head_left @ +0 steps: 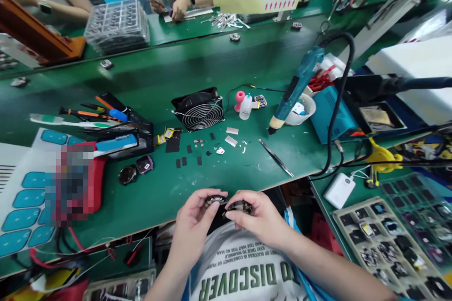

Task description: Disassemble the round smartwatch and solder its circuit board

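Close to my body, at the bench's front edge, my left hand (199,211) pinches a small dark round watch part (215,199) between thumb and fingers. Beside it my right hand (252,211) grips a second dark round watch part (240,207), its metal-coloured insides partly showing. The two parts are held side by side; whether they touch or are wired together I cannot tell. On the green bench beyond lie small black pads (189,149), white strips (231,141) and steel tweezers (276,157). Two watch cases (144,164) rest to the left.
A black fan (198,109) stands mid-bench near a clear bottle (246,107). An electric screwdriver (296,87) hangs at right by a white bowl (302,110). A tool holder (136,136) and a red meter (95,183) are left; a parts tray (381,244) sits lower right. Co-workers sit opposite.
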